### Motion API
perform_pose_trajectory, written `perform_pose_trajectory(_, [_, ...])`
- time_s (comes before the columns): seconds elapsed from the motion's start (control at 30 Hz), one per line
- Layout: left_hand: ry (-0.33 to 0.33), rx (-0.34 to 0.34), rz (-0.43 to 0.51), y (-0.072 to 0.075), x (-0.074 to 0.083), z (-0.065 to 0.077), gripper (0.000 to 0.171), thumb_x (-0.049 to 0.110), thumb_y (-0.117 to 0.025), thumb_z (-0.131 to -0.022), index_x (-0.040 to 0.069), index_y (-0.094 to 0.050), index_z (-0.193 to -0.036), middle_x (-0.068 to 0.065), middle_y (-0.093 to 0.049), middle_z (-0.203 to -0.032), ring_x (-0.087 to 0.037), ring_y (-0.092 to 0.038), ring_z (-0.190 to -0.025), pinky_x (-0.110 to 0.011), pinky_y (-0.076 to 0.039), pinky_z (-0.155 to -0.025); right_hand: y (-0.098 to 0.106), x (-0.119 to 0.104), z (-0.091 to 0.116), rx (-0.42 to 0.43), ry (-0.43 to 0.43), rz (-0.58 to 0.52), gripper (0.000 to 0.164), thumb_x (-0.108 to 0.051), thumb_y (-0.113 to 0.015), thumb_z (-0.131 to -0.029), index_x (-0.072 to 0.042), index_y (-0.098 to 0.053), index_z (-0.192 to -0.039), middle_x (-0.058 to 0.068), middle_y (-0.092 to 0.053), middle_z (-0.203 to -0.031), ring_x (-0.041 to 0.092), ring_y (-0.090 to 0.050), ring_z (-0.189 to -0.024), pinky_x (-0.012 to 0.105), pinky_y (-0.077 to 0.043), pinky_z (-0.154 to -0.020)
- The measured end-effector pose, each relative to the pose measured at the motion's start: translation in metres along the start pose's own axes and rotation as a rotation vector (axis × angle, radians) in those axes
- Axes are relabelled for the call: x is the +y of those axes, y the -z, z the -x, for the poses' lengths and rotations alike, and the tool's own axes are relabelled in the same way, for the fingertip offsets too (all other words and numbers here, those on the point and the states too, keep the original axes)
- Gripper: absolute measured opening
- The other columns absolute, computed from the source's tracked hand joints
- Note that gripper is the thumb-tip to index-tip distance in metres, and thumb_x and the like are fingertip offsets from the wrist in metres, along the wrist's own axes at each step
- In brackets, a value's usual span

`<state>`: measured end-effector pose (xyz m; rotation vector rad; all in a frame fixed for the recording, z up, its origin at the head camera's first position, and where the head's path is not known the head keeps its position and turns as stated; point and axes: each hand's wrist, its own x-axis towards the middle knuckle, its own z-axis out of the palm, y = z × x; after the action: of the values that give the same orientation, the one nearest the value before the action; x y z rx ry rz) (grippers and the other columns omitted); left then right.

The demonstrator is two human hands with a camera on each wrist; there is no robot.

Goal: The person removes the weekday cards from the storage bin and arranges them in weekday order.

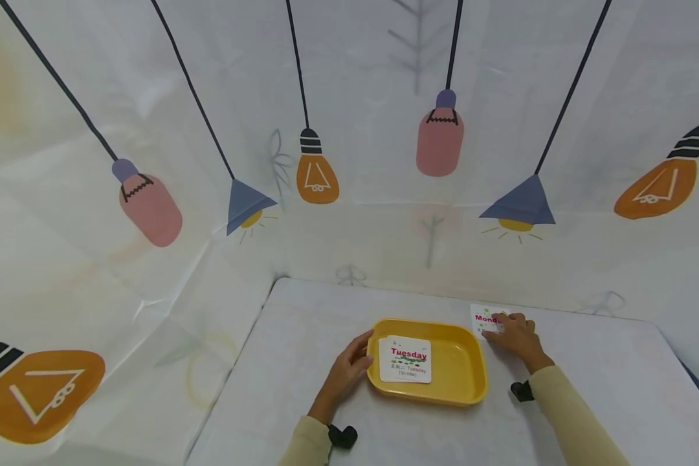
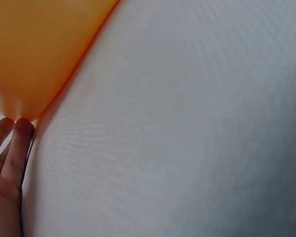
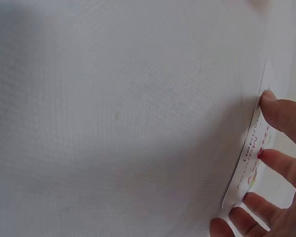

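Head view: tray (image 1: 457,362), long axis sideways, left grip (image 1: 346,370) loosely touching, right grip (image 1: 517,336) spread on card (image 1: 483,318)

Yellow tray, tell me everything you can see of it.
The tray is a shallow rectangle with rounded corners and a raised rim, apparently smooth plastic. It sits upright on the white table. The Tuesday card lies face up in its left half; the right half is bare. The left hand touches its left edge.

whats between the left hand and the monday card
In the head view, the yellow tray, with the Tuesday card in it, lies between the left hand and the Monday card.
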<state>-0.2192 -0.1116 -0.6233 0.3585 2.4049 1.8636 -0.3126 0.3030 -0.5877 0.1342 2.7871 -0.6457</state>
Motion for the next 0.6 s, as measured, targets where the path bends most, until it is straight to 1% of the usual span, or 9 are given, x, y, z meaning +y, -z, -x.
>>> perform_pose_trajectory(0.13, [0.002, -0.009, 0.012, 0.001, 0.001, 0.000, 0.052, 0.023, -0.057, -0.101, 0.033, -0.043, -0.150, 0.000, -0.049, -0.152, -0.025, -0.056, -0.132, -0.028, -0.048, -0.107, 0.000, 0.002, 0.006, -0.002, -0.003, -0.016, 0.083, -0.045, -0.066, -0.091, 0.005, -0.034, -0.149, 0.041, -0.023, -0.146, 0.058, -0.025, -0.125, 0.073, -0.035, -0.102])
perform_pose_trajectory(0.27, [-0.006, -0.018, 0.013, 0.001, 0.002, 0.001, 0.052, 0.021, -0.056, -0.102, 0.031, -0.042, -0.151, 0.000, -0.047, -0.154, -0.025, -0.055, -0.133, -0.030, -0.048, -0.108, 0.001, 0.008, 0.013, 0.014, -0.016, -0.099, 0.083, -0.041, -0.060, -0.096, 0.011, -0.026, -0.150, 0.042, -0.019, -0.150, 0.060, -0.020, -0.134, 0.073, -0.026, -0.111])
perform_pose_trajectory(0.33, [0.000, -0.010, 0.012, 0.002, 0.002, 0.001, 0.052, 0.020, -0.056, -0.102, 0.033, -0.043, -0.150, 0.002, -0.047, -0.154, -0.024, -0.055, -0.133, -0.029, -0.048, -0.108, 0.001, 0.011, 0.015, 0.031, -0.008, -0.136, 0.084, -0.042, -0.057, -0.097, 0.014, -0.023, -0.150, 0.043, -0.019, -0.149, 0.059, -0.021, -0.136, 0.071, -0.022, -0.113])
perform_pose_trajectory(0.43, [-0.002, 0.001, 0.008, 0.003, 0.002, 0.001, 0.052, 0.020, -0.056, -0.102, 0.034, -0.043, -0.150, 0.002, -0.048, -0.153, -0.024, -0.056, -0.132, -0.030, -0.049, -0.107, 0.001, 0.014, 0.016, 0.041, 0.021, -0.170, 0.085, -0.043, -0.056, -0.098, 0.017, -0.022, -0.148, 0.044, -0.022, -0.147, 0.059, -0.023, -0.136, 0.070, -0.022, -0.114])
perform_pose_trajectory(0.5, [0.004, 0.003, 0.010, 0.003, 0.001, 0.002, 0.052, 0.020, -0.056, -0.101, 0.034, -0.043, -0.150, 0.002, -0.048, -0.153, -0.024, -0.056, -0.132, -0.030, -0.049, -0.107, 0.001, 0.017, 0.015, 0.042, 0.030, -0.167, 0.088, -0.046, -0.056, -0.098, 0.018, -0.022, -0.147, 0.044, -0.024, -0.146, 0.058, -0.025, -0.135, 0.070, -0.024, -0.114])
perform_pose_trajectory(0.6, [-0.006, -0.004, 0.019, 0.002, 0.000, 0.001, 0.052, 0.019, -0.056, -0.102, 0.033, -0.042, -0.150, 0.000, -0.047, -0.154, -0.026, -0.056, -0.132, -0.032, -0.049, -0.107, 0.000, 0.021, 0.014, 0.041, 0.027, -0.148, 0.089, -0.048, -0.055, -0.098, 0.018, -0.021, -0.147, 0.044, -0.026, -0.146, 0.057, -0.027, -0.135, 0.069, -0.025, -0.114])
